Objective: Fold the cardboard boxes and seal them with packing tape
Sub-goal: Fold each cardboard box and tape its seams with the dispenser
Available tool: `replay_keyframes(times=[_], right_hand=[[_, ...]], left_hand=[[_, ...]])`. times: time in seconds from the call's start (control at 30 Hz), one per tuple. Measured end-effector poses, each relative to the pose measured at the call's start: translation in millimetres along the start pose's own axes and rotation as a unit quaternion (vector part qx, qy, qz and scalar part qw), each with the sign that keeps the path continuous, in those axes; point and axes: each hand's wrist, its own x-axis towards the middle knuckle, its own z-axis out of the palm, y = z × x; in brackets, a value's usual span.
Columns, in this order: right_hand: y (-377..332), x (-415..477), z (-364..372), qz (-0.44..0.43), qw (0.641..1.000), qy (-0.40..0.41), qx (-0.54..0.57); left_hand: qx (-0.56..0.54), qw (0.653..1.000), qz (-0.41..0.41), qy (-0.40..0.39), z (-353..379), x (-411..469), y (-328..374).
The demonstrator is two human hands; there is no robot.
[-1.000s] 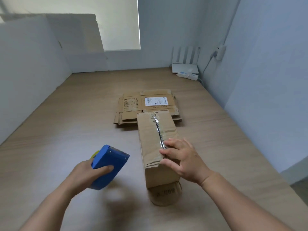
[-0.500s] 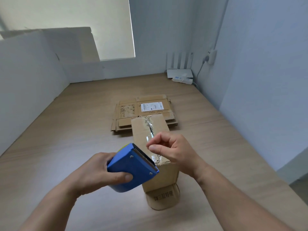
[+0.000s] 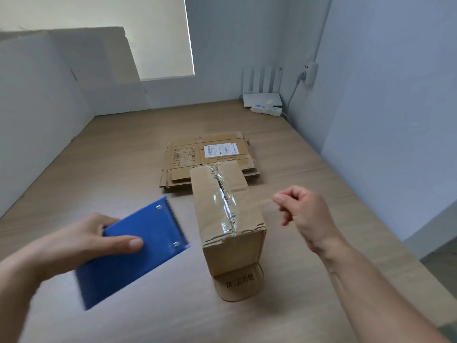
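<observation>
A folded brown cardboard box (image 3: 230, 246) stands on the wooden table (image 3: 99, 154), its top seam covered by wrinkled clear tape (image 3: 223, 196). My left hand (image 3: 74, 241) grips a blue tape dispenser (image 3: 133, 253) to the left of the box, its toothed blade towards the box. My right hand (image 3: 303, 209) hovers to the right of the box top, thumb and forefinger pinched on the end of a faint clear tape strip (image 3: 265, 201). A stack of flattened cardboard boxes (image 3: 207, 157) lies just behind the box.
White foam boards (image 3: 37, 95) line the left and back of the table. A white router (image 3: 262, 99) and a power strip (image 3: 267, 110) sit in the far right corner, next to the grey wall. A loose bottom flap (image 3: 239, 283) sticks out under the box.
My hands have moved apart: the dispenser went left and down away from the box top, and my right hand drew off to the right, pinching the tape end.
</observation>
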Motion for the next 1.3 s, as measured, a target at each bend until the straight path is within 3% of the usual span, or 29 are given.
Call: replay_keyframes(times=[0.2,0.8,0.9,0.97,1.03,1.07,1.17,1.3], right_hand=[[39.8,-9.0,1.0,0.109,0.994,0.024,-0.020],[61.1,-7.1,17.9,0.247,0.968,0.032,0.001],[56.6,-8.5,20.8,0.264,0.963,0.030,-0.046],[52.1,-5.6,20.2,0.255,0.946,0.040,-0.195],[50.4,-4.0,14.8,0.252,0.898,0.064,-0.355],[48.9,-4.9,12.3,0.236,0.894,0.087,-0.371],[45.2,-16.8,20.9,0.103,0.927,0.145,-0.330],[50.8,-28.6,54.1,0.045,0.935,0.118,-0.331]], left_hand=[[0.052,0.989,-0.114,-0.074,-2.1,3.2,-25.3],[0.095,0.969,-0.194,-0.117,43.4,61.8,-25.9],[0.093,0.970,-0.188,-0.121,49.9,69.8,-24.4],[0.100,0.971,-0.182,-0.120,49.7,73.0,-24.9],[0.109,0.972,-0.176,-0.114,49.2,75.1,-26.1],[0.113,0.972,-0.173,-0.114,49.6,75.4,-26.4],[0.117,0.973,-0.169,-0.107,50.4,76.4,-27.3],[0.106,0.974,-0.175,-0.099,52.0,74.1,-26.7]])
